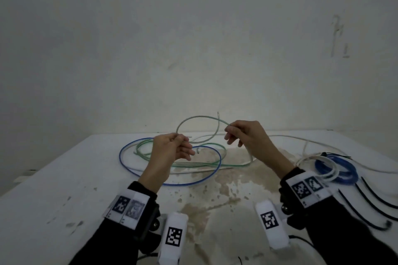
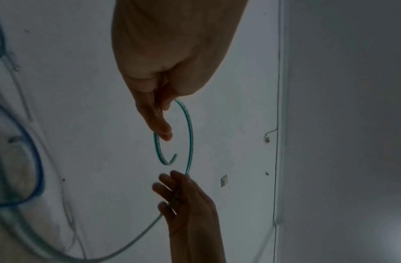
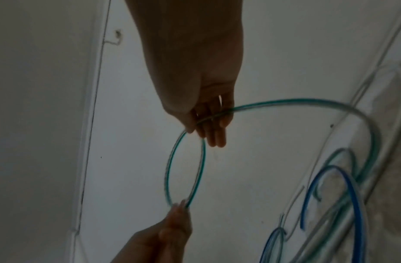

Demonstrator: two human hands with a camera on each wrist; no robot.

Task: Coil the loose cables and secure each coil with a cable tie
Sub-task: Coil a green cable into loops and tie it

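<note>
1. No box or tray shows; the things lie straight on the white counter (image 1: 64, 178), which is stained brown in the middle.
2. The left hand (image 1: 170, 148) pinches the green cable (image 1: 195, 117) near its free end, above the counter.
3. The right hand (image 1: 245, 133) pinches the same cable further along; a raised loop arcs between the two hands.
4. The rest of the green cable trails down to the counter, lying with a loose blue cable (image 1: 170, 183).
5. A tied blue coil (image 1: 338, 170) sits near the right wrist, black cable ties (image 1: 364, 213) just beside it.
</note>
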